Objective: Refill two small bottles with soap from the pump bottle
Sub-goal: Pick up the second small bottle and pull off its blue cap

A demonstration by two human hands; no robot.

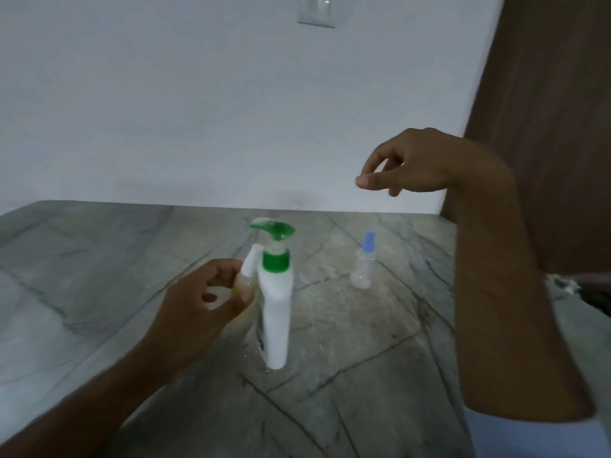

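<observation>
A white pump bottle (276, 312) with a green collar and green pump head stands upright in the middle of the grey marble counter (363, 342). My left hand (198, 302) holds a small bottle of yellowish soap with a white cap (247, 276) just left of the pump bottle, touching its side. A second small clear bottle with a blue cap (363, 267) stands upright further back to the right and looks empty. My right hand (406, 163) hovers high above the counter, right of the pump head, fingers loosely curled and holding nothing.
A white wall with a switch plate (316, 9) rises behind the counter. A brown wooden door or panel (545, 110) stands at the right. Small wet drops lie on the counter by the pump bottle's base.
</observation>
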